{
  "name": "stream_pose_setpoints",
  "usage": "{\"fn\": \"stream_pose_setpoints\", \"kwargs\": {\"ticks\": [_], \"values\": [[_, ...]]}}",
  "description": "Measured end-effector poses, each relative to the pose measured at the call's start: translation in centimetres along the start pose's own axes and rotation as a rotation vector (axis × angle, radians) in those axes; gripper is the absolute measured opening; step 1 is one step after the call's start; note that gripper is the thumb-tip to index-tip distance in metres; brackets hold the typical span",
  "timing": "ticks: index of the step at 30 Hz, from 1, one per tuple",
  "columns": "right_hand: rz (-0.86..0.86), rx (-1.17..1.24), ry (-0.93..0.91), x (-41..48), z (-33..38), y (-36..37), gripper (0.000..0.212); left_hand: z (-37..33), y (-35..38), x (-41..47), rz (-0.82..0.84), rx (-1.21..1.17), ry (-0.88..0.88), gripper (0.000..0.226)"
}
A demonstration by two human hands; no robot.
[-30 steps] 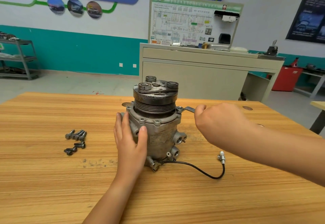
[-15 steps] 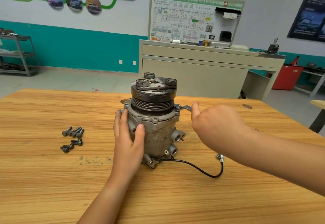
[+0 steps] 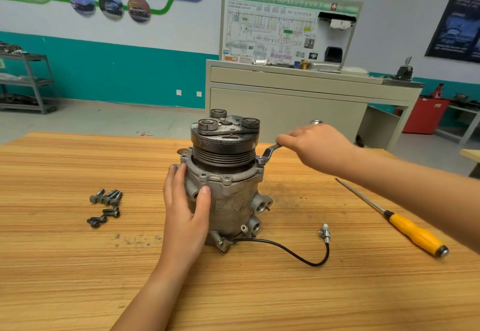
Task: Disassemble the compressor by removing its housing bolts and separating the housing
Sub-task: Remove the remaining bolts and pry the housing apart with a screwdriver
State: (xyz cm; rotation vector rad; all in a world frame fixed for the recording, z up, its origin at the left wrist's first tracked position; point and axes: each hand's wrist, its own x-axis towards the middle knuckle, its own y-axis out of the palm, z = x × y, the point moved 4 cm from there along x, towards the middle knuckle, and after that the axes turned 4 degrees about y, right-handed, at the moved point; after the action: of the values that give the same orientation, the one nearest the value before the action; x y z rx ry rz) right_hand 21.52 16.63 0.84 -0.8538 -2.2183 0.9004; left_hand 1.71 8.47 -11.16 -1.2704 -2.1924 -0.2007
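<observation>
From the head camera, a striped wooden desk point(image 3: 78, 278) fills the foreground. Behind it stand a grey training bench point(image 3: 285, 112) and a teal-banded wall. The compressor point(image 3: 233, 200) stands upright mid-desk. The left hand point(image 3: 185, 216) lies flat against its housing, and the right hand point(image 3: 319, 146) grips a wrench point(image 3: 268, 154) seated on the flange. Loose bolts point(image 3: 106, 206) lie toward the left edge, a screwdriver point(image 3: 405, 224) toward the right. The wrench ring hides whatever bolt sits beneath it.

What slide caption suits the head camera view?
Left hand steadies the upright compressor while the right hand holds a wrench at its housing flange.
</observation>
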Motion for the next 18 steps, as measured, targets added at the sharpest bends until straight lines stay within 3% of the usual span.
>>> {"fn": "stream_pose_setpoints", "kwargs": {"ticks": [4,6,11,13,16,18], "values": [[-0.328,0.279,0.006,1.0,1.6,0.5,0.022,0.1,-0.2,-0.1,-0.001,0.0,0.006,0.055],[-0.402,0.333,0.023,0.9,1.9,0.2,0.017,0.1,-0.2,0.0,-0.003,0.003,0.014,0.054],[-0.539,0.641,0.374,-2.7,-0.9,-1.8,0.019,0.0,-0.1,0.0,0.002,0.001,0.022,0.055],[-0.469,0.657,0.401,-4.6,-1.1,-2.5,0.024,0.0,0.0,-0.1,0.004,0.014,0.029,0.056],[-0.143,0.463,0.326,-6.6,0.6,-2.6,0.034,-0.1,0.0,-0.3,0.001,0.027,0.047,0.057],[-0.018,0.406,0.293,-7.3,1.7,-2.4,0.037,-0.2,0.1,-0.3,-0.002,0.027,0.052,0.057]]}}
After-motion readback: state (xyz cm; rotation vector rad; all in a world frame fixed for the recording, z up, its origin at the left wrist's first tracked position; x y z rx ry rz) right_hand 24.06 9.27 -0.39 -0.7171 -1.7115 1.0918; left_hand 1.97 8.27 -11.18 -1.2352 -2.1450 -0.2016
